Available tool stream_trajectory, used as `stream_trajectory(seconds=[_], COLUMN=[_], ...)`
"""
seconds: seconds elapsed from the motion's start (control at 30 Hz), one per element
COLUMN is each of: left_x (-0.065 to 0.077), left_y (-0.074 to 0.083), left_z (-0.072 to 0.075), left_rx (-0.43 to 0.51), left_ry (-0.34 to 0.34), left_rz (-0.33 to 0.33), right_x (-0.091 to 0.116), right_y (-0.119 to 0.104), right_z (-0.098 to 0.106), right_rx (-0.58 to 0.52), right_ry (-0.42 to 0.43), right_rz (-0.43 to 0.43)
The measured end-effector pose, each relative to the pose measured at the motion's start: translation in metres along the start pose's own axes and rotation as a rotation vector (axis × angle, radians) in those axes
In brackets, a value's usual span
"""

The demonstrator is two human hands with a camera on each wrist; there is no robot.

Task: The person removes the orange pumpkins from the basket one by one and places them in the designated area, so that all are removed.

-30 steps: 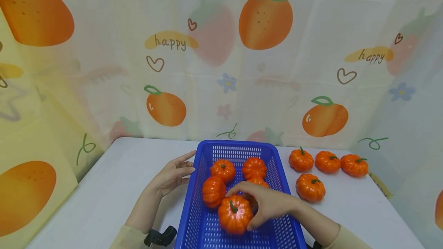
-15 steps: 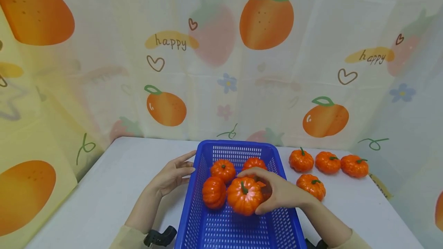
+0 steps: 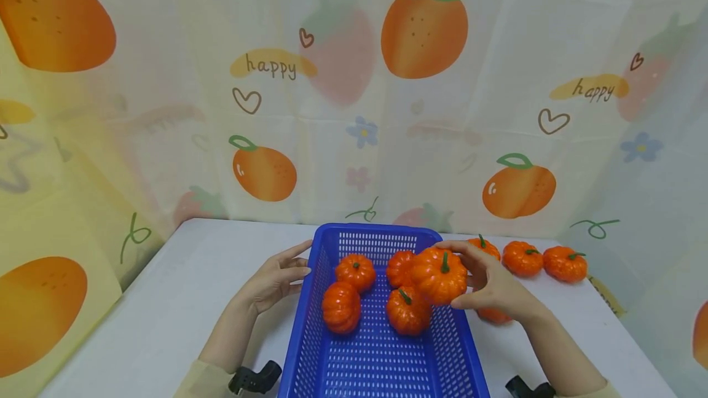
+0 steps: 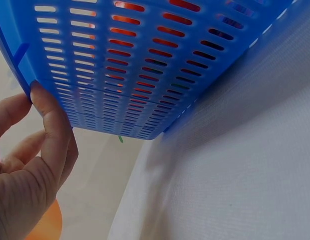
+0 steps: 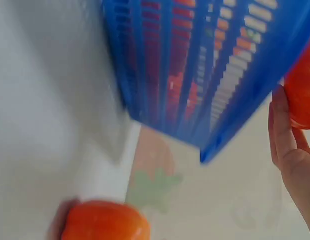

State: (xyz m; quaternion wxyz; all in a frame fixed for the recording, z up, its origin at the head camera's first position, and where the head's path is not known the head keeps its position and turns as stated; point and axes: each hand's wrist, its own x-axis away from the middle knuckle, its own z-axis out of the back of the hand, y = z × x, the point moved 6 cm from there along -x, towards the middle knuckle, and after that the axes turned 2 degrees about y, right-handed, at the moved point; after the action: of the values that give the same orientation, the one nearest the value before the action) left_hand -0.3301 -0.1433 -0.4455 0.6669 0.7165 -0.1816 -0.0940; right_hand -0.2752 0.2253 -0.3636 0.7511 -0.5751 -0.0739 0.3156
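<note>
My right hand (image 3: 498,284) grips a small orange toy pumpkin (image 3: 439,276) with a green stem, fingers behind it and thumb in front. It is held up over the right rim of the blue plastic basket (image 3: 301,349); the right wrist view shows the held pumpkin (image 5: 302,90) beside the rim. Several pumpkins lie inside the basket, including one front right (image 3: 409,312) and one front left (image 3: 341,308). My left hand (image 3: 279,281) touches the basket's left rim with its fingertips, fingers loosely extended; the left wrist view shows them at the basket's edge (image 4: 49,112).
Several more pumpkins stand on the white table (image 3: 182,287) right of the basket, such as the far right one (image 3: 565,264); my right hand partly covers two of them. A fruit-patterned curtain (image 3: 354,140) hangs behind the table.
My right hand has lifted the pumpkin from the basket's middle and carried it right and away from me, over the right rim. My left hand has stayed at the left rim.
</note>
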Motion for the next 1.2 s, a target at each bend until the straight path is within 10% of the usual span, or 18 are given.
stream_trajectory(seconds=[0.53,0.73,1.2], left_x=[0.000,0.001,0.001], left_y=[-0.001,-0.002,0.000], left_z=[0.001,-0.001,0.000], left_rx=[0.004,0.006,0.011], left_ry=[-0.003,-0.017,-0.020], left_rz=[0.005,0.001,-0.005], right_x=[0.062,0.088,0.131], right_y=[0.046,0.066,0.102], right_z=[0.102,0.125,0.160], right_rx=[0.051,-0.104,-0.070], right_ry=[0.420,0.451,0.431], right_rz=[-0.092,-0.099,-0.295])
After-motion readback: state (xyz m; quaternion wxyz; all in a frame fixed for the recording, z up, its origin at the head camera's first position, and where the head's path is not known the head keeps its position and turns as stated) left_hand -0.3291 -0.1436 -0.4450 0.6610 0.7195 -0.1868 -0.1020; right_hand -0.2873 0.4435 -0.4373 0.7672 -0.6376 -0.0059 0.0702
